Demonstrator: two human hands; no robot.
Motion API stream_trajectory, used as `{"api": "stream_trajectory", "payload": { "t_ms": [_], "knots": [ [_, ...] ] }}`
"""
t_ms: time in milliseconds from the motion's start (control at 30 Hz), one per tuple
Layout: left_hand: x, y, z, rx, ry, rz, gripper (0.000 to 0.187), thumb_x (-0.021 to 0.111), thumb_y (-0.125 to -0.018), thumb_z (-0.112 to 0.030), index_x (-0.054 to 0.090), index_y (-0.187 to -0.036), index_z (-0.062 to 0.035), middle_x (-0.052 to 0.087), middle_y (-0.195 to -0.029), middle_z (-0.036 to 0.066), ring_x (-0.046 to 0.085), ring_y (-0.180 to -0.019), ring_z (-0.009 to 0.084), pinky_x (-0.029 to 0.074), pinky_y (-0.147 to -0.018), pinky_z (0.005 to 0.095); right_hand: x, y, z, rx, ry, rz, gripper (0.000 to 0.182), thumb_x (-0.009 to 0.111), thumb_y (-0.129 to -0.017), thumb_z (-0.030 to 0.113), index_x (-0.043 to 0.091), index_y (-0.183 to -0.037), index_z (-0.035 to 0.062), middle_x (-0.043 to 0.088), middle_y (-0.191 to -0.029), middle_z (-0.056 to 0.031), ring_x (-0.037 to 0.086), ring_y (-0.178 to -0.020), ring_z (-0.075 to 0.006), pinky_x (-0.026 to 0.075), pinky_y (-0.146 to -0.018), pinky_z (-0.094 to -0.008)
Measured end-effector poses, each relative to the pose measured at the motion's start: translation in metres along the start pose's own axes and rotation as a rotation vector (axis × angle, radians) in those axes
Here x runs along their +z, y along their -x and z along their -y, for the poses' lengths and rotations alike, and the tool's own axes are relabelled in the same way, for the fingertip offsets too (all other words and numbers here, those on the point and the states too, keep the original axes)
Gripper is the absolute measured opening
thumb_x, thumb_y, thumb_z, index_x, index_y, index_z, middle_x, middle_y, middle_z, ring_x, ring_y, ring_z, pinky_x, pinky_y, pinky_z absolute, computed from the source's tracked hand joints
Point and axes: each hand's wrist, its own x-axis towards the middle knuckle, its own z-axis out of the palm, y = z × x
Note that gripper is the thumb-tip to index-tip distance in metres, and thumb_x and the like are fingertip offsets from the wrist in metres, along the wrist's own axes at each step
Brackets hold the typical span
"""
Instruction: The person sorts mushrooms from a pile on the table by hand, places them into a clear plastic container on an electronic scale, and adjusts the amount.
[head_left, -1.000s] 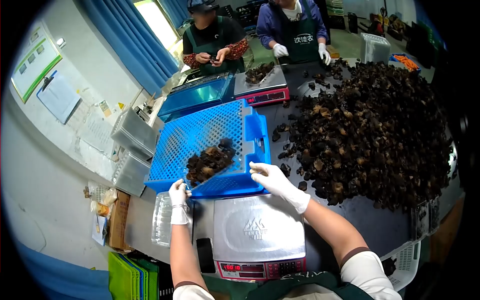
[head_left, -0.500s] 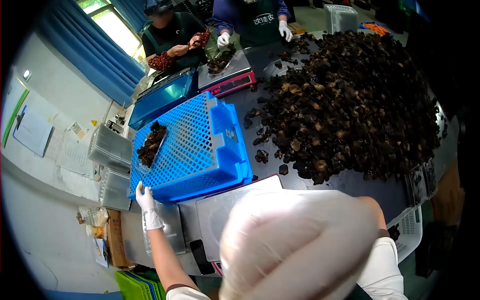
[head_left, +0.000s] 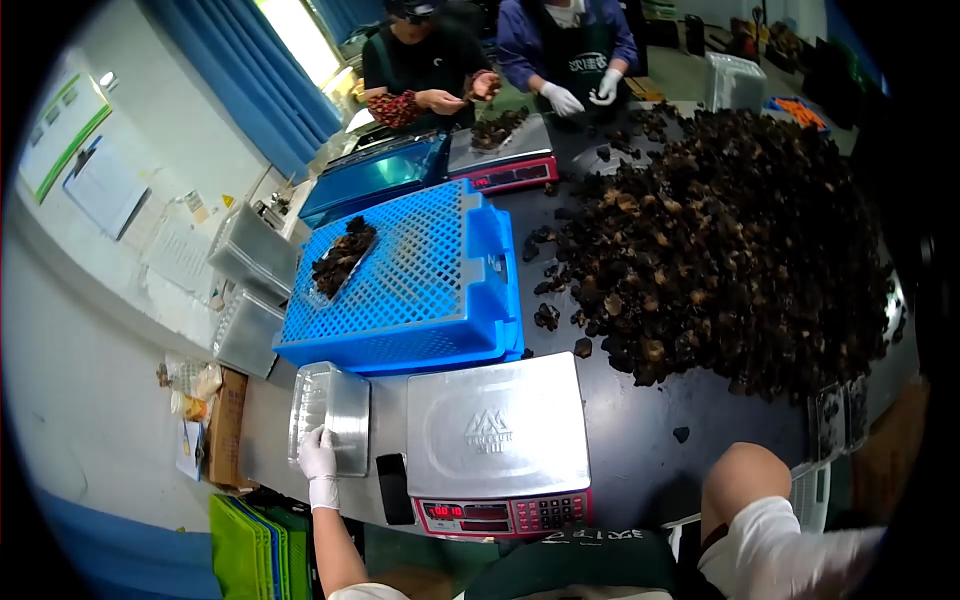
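My gloved left hand (head_left: 318,462) grips the near edge of a stack of empty clear plastic trays (head_left: 331,410) left of the steel weighing scale (head_left: 497,430). My right hand is out of view; only the bent arm and white sleeve (head_left: 760,520) show at the lower right. Beyond the scale lies an upturned blue lattice crate (head_left: 430,300). On its far left part rests a clear tray filled with dark dried fungus (head_left: 342,257). The scale's platform is bare.
A large heap of dark dried fungus (head_left: 740,230) covers the table's right side. A black phone (head_left: 397,488) lies beside the scale. Two people (head_left: 570,50) work at another scale (head_left: 500,160) across the table. Clear tray stacks (head_left: 255,255) stand left, green crates (head_left: 260,550) below.
My right hand, which filled the view close to the camera half a second ago, has gone out of sight. My left hand has shifted from the tray stack's far end to its near edge.
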Motion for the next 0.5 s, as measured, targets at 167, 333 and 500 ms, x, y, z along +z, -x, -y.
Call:
{"api": "stream_trajectory", "payload": {
  "t_ms": [167, 333, 500],
  "knots": [
    [0.008, -0.011, 0.003, -0.125, 0.137, -0.012, 0.018, 0.065, -0.079, -0.017, 0.071, -0.081, -0.0005, 0.068, -0.077, 0.014, 0.066, -0.075, 0.0254, 0.051, -0.071, 0.0349, -0.011, -0.035, 0.02, -0.428, 0.277, 0.061, 0.019, 0.053, -0.091, 0.017, 0.06, -0.102, 0.0037, 0.065, -0.104, -0.0097, 0.057, -0.102, -0.0248, 0.043, -0.092, -0.0423],
    [0.027, -0.03, 0.038, -0.273, 0.559, 0.074, 0.011, 0.065, -0.075, -0.007, 0.069, -0.076, 0.0028, 0.063, -0.064, 0.004, 0.058, -0.058, 0.0135, 0.046, -0.054, 0.0291, -0.004, -0.034, 0.021, -0.728, 0.341, 0.133, 0.013, 0.052, -0.092, 0.015, 0.059, -0.096, 0.0051, 0.064, -0.097, -0.008, 0.056, -0.099, -0.0233, 0.041, -0.094, -0.0418],
    [0.091, -0.048, 0.124, -0.184, 0.282, -0.139, 0.017, 0.063, -0.085, -0.017, 0.063, -0.081, -0.0009, 0.061, -0.07, 0.008, 0.054, -0.063, 0.019, 0.044, -0.058, 0.0377, -0.027, 0.016, 0.028, -0.698, -0.149, 0.079, 0.02, 0.064, -0.086, 0.026, 0.062, -0.099, 0.0098, 0.064, -0.103, -0.0035, 0.057, -0.101, -0.0157, 0.041, -0.093, -0.0372]
  ]
}}
